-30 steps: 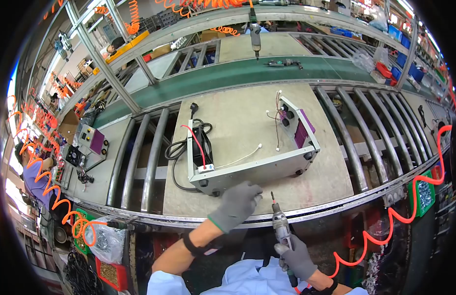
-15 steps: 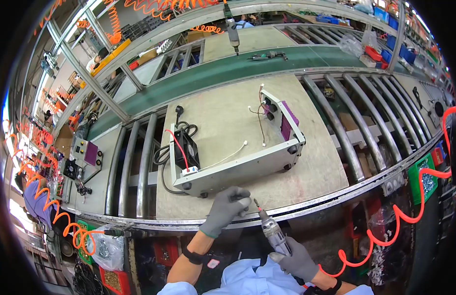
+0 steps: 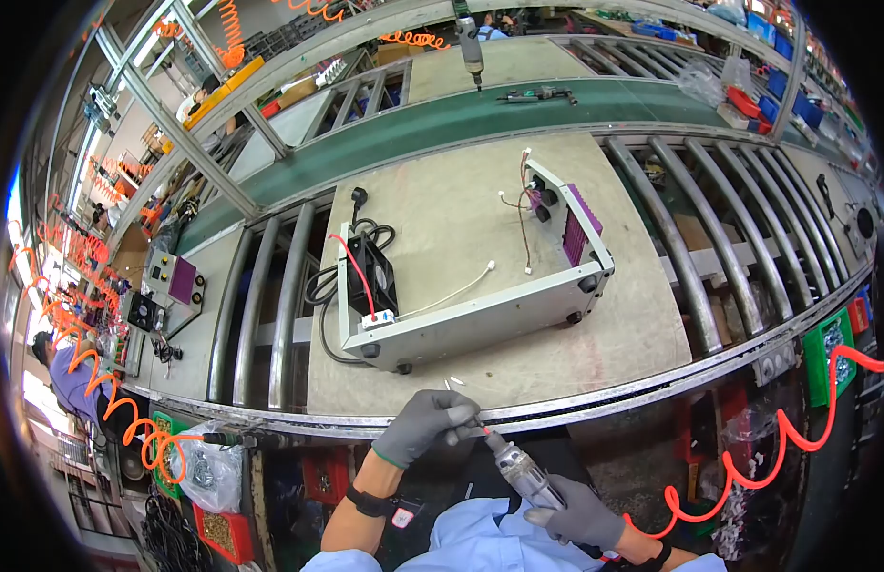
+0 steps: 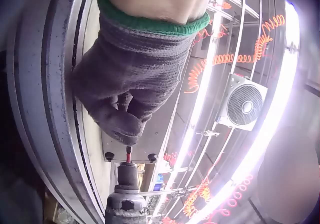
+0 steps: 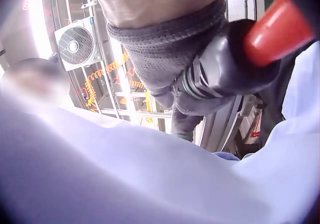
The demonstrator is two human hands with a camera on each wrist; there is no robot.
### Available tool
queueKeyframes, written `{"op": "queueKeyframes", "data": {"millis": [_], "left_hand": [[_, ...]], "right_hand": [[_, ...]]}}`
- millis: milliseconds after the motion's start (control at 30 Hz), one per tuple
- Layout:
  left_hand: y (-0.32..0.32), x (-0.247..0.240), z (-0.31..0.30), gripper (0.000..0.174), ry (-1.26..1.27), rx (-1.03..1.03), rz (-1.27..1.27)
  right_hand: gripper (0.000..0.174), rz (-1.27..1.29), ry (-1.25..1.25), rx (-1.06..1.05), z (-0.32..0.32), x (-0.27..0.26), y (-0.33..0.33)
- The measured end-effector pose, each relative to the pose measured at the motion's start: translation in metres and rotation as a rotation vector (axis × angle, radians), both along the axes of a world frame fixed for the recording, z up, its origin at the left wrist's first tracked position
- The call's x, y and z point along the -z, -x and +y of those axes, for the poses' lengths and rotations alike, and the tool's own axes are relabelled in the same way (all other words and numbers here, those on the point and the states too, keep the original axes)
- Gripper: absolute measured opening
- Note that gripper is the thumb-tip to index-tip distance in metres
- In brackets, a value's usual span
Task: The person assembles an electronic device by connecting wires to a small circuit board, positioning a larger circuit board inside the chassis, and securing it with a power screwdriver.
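Observation:
My gloved right hand [image 3: 580, 513] grips a grey pneumatic screwdriver [image 3: 526, 475], pointed up and to the left. A red air hose [image 5: 280, 29] leaves its rear end. My gloved left hand [image 3: 425, 427] has its fingers curled at the tip of the red-banded driver bit [image 4: 128, 155]; whether a small screw is pinched there I cannot tell. Beyond both hands lies an open metal housing [image 3: 480, 324], with a black fan [image 3: 373, 272], a purple panel [image 3: 580, 227], loose wires and black feet. Two small pale pieces [image 3: 455, 381] lie on the board near the left hand.
The housing rests on a beige board [image 3: 432, 191] between roller sections [image 3: 685, 248]. A metal rail [image 3: 595, 405] borders the near edge. Bins of small parts [image 3: 828, 357] stand at the right and lower left. Another screwdriver [image 3: 469, 52] hangs over the green belt [image 3: 385, 138].
The left hand has drawn back toward me and its fingers have come to the bit's tip. The screwdriver has moved left to meet them. The housing appears to stay put on the board.

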State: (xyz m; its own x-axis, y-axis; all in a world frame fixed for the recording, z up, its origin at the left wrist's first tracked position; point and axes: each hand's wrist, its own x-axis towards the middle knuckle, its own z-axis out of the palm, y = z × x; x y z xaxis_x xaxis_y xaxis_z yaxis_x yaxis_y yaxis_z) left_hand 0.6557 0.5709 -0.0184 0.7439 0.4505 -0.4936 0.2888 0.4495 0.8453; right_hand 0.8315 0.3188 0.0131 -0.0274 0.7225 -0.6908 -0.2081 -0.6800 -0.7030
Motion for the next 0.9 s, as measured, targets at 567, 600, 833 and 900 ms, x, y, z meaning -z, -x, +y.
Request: {"op": "queueKeyframes", "data": {"millis": [567, 600, 833, 900], "left_hand": [[-0.021, 0.001, -0.024, 0.036, -0.604, -0.127, 0.164], [-0.015, 0.011, -0.013, 0.028, -1.198, -0.079, 0.157], [-0.016, 0.017, 0.008, 0.013, -1.500, 0.080, 0.397], [-0.019, 0.015, 0.008, 0.013, -1.529, 0.128, 0.429]], "right_hand": [[0.043, -0.047, -0.031, 0.141, 0.003, 0.003, -0.005], [0.043, -0.060, -0.036, 0.159, 0.004, 0.005, -0.007], [0.043, -0.093, -0.067, 0.218, 0.015, 0.008, -0.022], [0.042, -0.088, -0.066, 0.230, 0.021, 0.008, -0.024]]}}
